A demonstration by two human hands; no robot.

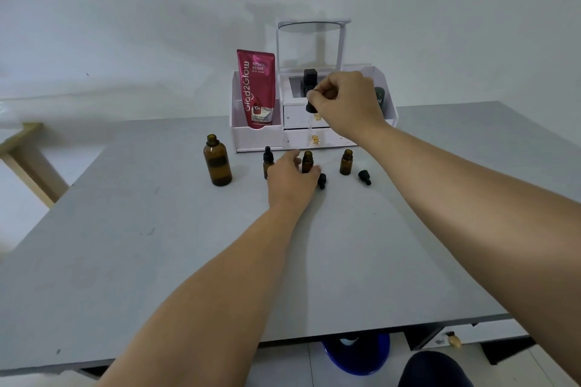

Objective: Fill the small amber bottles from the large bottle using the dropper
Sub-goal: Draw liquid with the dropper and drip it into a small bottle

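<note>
Fingers of right hand [347, 104] pinched on dropper [311, 107], held raised above middle small amber bottle [307, 162]. Left hand [290, 177] loosely curled round that open bottle on grey table [157, 229]. Large bottle [217, 160] standing uncapped, further left.

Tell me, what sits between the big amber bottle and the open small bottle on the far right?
Head view: between large bottle and rightmost bottle stand a capped small bottle, left hand, and open middle bottle.
</note>
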